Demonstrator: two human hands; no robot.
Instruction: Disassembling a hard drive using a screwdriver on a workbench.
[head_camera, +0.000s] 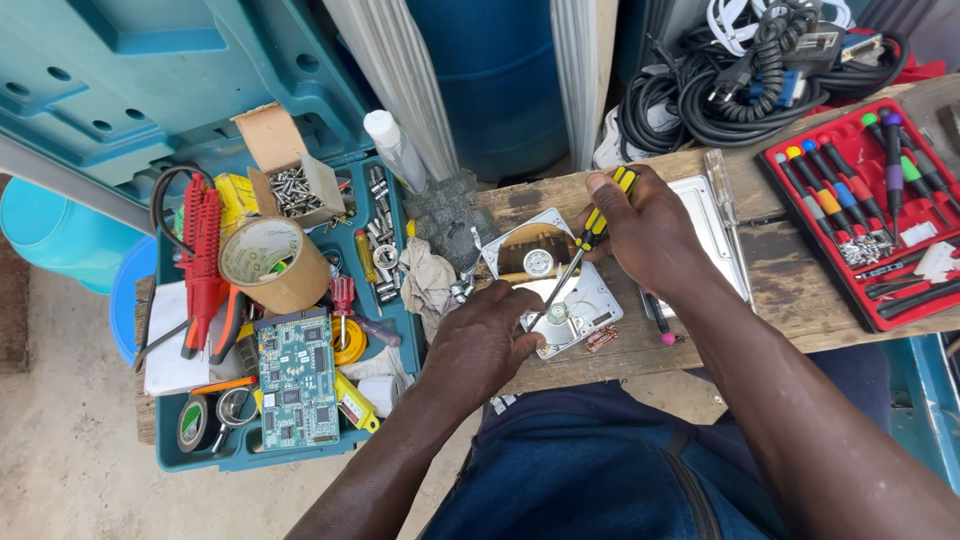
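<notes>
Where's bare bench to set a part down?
Bare plank between the metal cover plate and the red screwdriver tray; a strip along the near edge right of the open hard drive. Crowded: teal toolbox, cables.

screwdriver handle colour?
Yellow with black stripes, the screwdriver gripped in the right hand; head view.
</notes>
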